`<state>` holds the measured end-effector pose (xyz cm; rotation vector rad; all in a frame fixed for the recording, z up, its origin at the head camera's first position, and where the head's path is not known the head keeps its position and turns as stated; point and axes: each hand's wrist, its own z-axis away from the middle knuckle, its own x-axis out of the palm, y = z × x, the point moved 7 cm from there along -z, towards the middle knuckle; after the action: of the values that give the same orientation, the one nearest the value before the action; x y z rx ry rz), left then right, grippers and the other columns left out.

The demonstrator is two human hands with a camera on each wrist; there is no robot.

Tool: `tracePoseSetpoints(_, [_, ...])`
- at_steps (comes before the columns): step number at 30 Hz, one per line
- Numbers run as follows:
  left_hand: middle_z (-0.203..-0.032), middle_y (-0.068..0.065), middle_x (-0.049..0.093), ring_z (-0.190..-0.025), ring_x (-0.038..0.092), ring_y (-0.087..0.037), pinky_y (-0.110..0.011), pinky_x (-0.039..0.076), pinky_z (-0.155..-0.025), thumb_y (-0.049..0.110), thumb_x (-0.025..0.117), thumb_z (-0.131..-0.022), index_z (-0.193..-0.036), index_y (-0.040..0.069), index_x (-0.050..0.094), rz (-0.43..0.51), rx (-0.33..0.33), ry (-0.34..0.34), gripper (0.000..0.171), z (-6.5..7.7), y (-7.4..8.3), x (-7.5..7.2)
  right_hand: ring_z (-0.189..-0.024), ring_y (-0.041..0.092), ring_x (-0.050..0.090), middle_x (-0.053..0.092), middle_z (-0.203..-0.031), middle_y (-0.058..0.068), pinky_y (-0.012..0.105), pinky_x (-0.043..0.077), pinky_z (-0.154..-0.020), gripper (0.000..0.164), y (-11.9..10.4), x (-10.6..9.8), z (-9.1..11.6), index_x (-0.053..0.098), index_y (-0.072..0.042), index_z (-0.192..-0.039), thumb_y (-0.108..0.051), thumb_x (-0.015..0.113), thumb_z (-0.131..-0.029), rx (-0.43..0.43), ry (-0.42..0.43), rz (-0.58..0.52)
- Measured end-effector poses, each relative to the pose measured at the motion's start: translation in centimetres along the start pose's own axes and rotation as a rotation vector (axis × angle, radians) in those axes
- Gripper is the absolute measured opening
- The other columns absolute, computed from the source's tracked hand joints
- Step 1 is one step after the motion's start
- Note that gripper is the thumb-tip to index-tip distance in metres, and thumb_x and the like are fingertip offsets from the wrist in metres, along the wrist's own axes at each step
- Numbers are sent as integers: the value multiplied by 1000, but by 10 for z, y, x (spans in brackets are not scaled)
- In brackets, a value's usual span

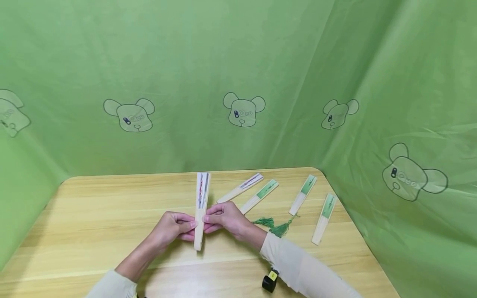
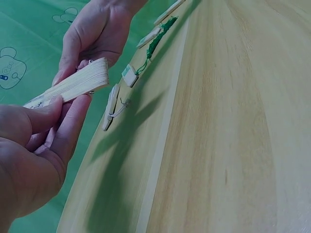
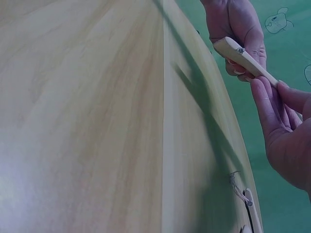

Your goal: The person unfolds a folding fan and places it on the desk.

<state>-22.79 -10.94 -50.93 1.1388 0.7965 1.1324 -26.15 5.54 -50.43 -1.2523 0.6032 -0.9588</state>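
A folding fan [image 1: 201, 211] stands nearly upright above the table, its folded white paper marked with red and dark patterns over pale ribs. My left hand [image 1: 169, 229] pinches it from the left, thumb on the near face. From the right, my right hand [image 1: 227, 219] holds the ribs between thumb and fingers. Seen from the left wrist, the stacked rib ends of the fan [image 2: 90, 77] point toward the camera, gripped on both sides. In the right wrist view a small metal rivet [image 3: 240, 50] shows near the fan's rounded end.
Right of the hands lie a closed white fan [image 1: 242, 187] and three green-topped fans, one left [image 1: 261, 195], one middle [image 1: 303, 193], one far right [image 1: 324, 219]. Green tassels [image 1: 281, 228] spread by the right forearm. Green curtains [image 1: 186, 62] surround the wooden table [image 1: 93, 223].
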Motion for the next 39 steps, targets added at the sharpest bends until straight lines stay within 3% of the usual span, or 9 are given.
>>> tracePoseSetpoints(10, [-98, -21, 78, -78, 78, -19, -34, 69, -79, -4, 63, -98, -118, -20, 63, 9, 19, 7, 26, 0, 1, 0, -76, 20, 79, 76, -97, 28, 38, 70, -80, 23, 1, 0, 1, 66, 16, -114, 5, 68, -94, -7, 8, -36])
tracePoseSetpoints(19, [-93, -12, 76, -78, 76, -16, -32, 69, -81, -3, 60, -99, -117, -22, 60, 7, 29, -14, 26, 2, 2, 2, -74, 19, 78, 77, -94, 27, 36, 70, -79, 22, 0, 1, 3, 64, 16, -113, 6, 67, -94, -6, 12, -83])
tracePoseSetpoints(30, [-97, -14, 76, -78, 77, -19, -33, 69, -80, 0, 64, -97, -126, -19, 56, 14, 55, 41, 36, 5, 6, 1, -71, 17, 77, 77, -81, 9, 33, 70, -75, 12, -5, 1, 4, 62, 10, -106, 8, 64, -94, -36, -8, -118])
tracePoseSetpoints(39, [-93, -10, 77, -75, 76, -20, -37, 70, -77, -1, 68, -93, -130, -18, 53, 27, 63, 62, 43, 3, 7, 0, -70, 17, 77, 76, -79, 7, 33, 70, -73, 9, -7, 1, 4, 60, 7, -103, 9, 63, -94, -57, -22, -111])
